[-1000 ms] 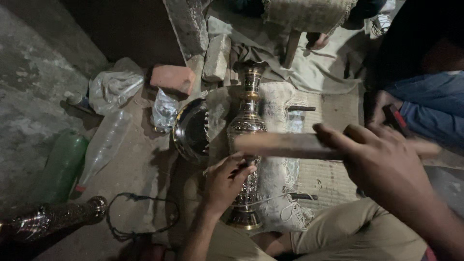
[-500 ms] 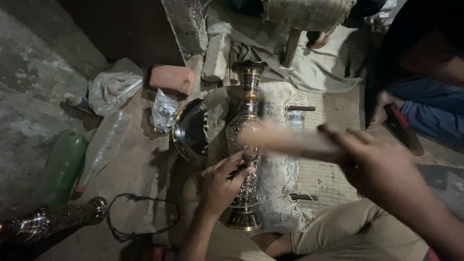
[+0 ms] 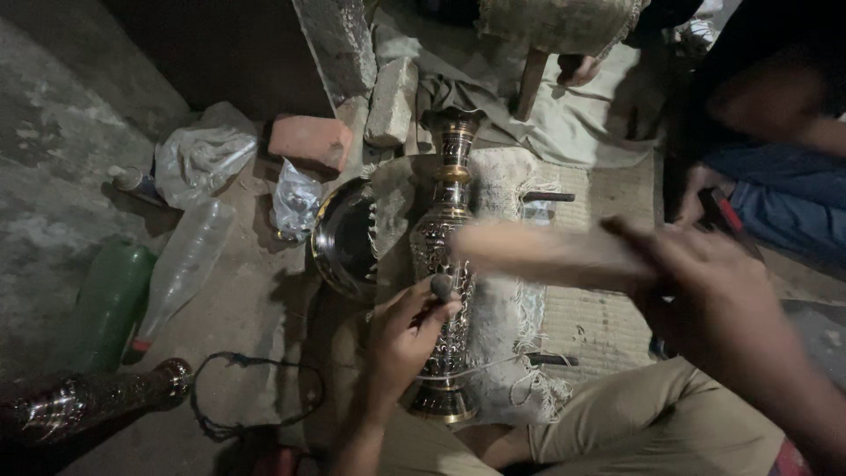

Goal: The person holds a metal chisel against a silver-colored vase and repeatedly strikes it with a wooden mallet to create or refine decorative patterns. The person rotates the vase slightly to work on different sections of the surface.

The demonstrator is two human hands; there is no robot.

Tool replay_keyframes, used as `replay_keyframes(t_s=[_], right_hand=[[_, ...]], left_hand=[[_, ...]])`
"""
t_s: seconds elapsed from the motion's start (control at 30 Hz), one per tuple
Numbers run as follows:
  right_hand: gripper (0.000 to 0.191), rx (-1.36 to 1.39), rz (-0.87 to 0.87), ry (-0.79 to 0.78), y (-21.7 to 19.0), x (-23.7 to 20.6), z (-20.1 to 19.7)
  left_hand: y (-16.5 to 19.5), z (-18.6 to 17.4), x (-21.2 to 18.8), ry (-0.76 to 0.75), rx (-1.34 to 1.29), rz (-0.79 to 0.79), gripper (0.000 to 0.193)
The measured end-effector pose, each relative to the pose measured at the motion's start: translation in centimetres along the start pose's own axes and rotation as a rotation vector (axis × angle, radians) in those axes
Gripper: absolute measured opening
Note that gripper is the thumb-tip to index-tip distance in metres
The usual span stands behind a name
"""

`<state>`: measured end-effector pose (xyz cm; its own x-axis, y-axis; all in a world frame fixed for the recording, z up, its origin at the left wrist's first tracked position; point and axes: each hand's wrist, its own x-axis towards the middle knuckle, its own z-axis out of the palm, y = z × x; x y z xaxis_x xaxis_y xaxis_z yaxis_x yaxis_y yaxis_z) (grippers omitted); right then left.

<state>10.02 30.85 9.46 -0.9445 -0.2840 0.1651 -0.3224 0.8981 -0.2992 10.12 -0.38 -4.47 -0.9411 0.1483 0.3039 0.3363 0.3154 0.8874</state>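
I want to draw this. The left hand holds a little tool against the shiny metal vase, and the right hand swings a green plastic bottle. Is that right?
Not quite. In the head view, the right hand swings a pale wooden stick, blurred by motion, not a bottle. The green plastic bottle lies on the floor. The left hand does hold a little tool against the metal vase.

Dim, low light. Rough grey concrete floor [image 3: 53, 159], stained. Dark wall [image 3: 211, 62] at top. Grey stone slab [image 3: 339, 40] leaning against it, pale block [image 3: 390, 101] and reddish brick [image 3: 308, 141] at its foot. Crumpled plastic bags [image 3: 203, 154] beside brick, clear plastic bottle [image 3: 181, 264] and green bottle [image 3: 110, 304] lying near the left edge. Woven mat [image 3: 599, 326] right of centre, pale cloth [image 3: 564, 123] above it. Stool leg [image 3: 531, 81] standing on cloth, padded seat [image 3: 555, 22] above. Black cord [image 3: 256, 392] looped on floor.
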Motion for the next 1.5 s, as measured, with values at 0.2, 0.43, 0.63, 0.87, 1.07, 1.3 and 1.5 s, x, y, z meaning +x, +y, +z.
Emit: replay_keyframes(t_s=[0.2, 0.43, 0.63, 0.87, 1.07, 1.3, 1.5], right_hand=[[0.07, -0.643, 0.135, -0.368, -0.9, 0.3, -0.3], [0.069, -0.608, 0.144, -0.468, -0.7, 1.9, 1.9], [0.071, -0.717, -0.028, -0.175, 0.1, 2.0, 1.2], [0.07, -0.514, -0.073, -0.211, -1.5, 1.9, -0.5], [0.081, -0.663, -0.174, -0.221, -1.9, 1.8, -1.5], [0.072, -0.538, -0.081, -0.254, -3.0, 1.6, -2.0], [0.074, -0.564, -0.022, -0.343, -3.4, 1.4, -1.9]], left_hand=[[0.5, 0.7, -0.5, 0.109, -0.136, 0.062, 0.018], [1.0, 1.4, -1.0, 0.2, -0.093, -0.087, 0.023], [0.4, 2.4, -1.2, 0.275, -0.17, 0.098, 0.016], [-1.7, 3.1, -1.9, 0.295, 0.005, -0.07, 0.02], [-1.5, 3.3, -2.3, 0.324, 0.109, -0.111, 0.019], [-1.3, 2.8, -2.2, 0.279, -0.033, -0.061, 0.02], [-2.0, 2.8, -2.0, 0.298, 0.073, -0.007, 0.018]])
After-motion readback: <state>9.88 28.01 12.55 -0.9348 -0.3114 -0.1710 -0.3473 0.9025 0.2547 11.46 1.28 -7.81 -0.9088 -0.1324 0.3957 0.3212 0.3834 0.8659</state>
